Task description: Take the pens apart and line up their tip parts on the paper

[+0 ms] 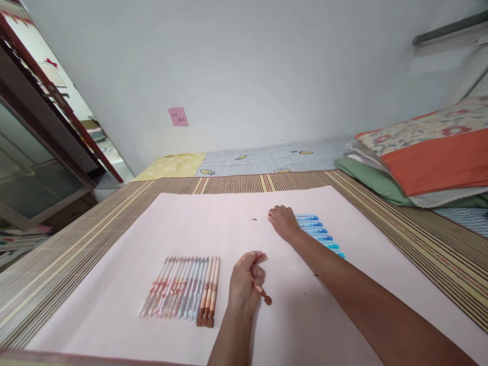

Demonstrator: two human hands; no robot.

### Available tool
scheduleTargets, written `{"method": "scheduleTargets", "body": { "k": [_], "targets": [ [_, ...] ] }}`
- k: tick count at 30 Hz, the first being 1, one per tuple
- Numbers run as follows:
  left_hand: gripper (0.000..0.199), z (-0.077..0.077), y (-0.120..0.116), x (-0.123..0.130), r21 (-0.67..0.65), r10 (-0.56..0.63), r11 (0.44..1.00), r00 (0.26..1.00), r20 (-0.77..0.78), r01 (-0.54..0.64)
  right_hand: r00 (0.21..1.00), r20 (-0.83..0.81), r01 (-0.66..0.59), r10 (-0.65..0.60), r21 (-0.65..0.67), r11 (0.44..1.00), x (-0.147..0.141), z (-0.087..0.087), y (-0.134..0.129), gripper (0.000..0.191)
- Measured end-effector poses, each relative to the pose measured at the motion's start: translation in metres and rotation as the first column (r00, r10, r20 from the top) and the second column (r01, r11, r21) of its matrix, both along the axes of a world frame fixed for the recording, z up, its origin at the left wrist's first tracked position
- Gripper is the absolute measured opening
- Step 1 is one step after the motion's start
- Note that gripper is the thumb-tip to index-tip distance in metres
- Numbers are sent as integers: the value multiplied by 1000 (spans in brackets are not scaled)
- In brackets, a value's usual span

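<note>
My left hand [246, 282] is closed around a pen [263, 294], its brown, knobbed end sticking out below the palm. Most of that pen is hidden by the fingers. Farther off, my right hand [284, 222] pinches a slim white pen [261, 219] whose dark point faces left, above the sheet or resting on it; I cannot tell which. Just right of those fingers lies a row of blue-ended pens [318, 231], partly covered by my right hand and forearm. To the left, several clear-barrelled pens [177, 287] lie side by side, with three peach-and-brown pens [209, 292] at their right end.
A large pale pink sheet [125, 284] covers much of the striped mat [244, 184]. Folded orange and floral bedding [438, 152] is piled at the right, over green cloth. A white wall with a pink note [178, 116] stands behind; a glass-fronted cabinet [34, 162] is at left.
</note>
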State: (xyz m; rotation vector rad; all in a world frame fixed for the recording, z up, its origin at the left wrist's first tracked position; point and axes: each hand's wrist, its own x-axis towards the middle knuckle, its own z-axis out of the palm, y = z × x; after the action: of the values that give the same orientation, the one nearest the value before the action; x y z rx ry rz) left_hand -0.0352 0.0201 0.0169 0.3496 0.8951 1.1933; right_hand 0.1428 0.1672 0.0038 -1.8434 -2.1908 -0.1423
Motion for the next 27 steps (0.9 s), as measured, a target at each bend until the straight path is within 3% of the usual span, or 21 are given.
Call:
{"method": "scheduleTargets", "body": {
  "k": [6,11,15,22,27],
  "targets": [
    [28,-1,0,0,10,12,1000,1000,23,-13,996,-86,-9,12,34,999,12,4,3,19],
    [29,-2,0,2,-11,-4,1000,1000,13,4,974,-209,109,-88,88,990,54,27,10,35],
    [30,-1,0,3,-4,-20,1000,1000,8,20,968,-237,100,-81,69,993,74,39,10,32],
    [28,-3,1,4,0,-22,1000,999,27,22,988,-150,-52,43,-60,997,33,22,6,23],
    [28,-3,1,4,1,-22,1000,999,32,22,993,-103,-67,53,-137,988,11,11,9,16]
  ]
}}
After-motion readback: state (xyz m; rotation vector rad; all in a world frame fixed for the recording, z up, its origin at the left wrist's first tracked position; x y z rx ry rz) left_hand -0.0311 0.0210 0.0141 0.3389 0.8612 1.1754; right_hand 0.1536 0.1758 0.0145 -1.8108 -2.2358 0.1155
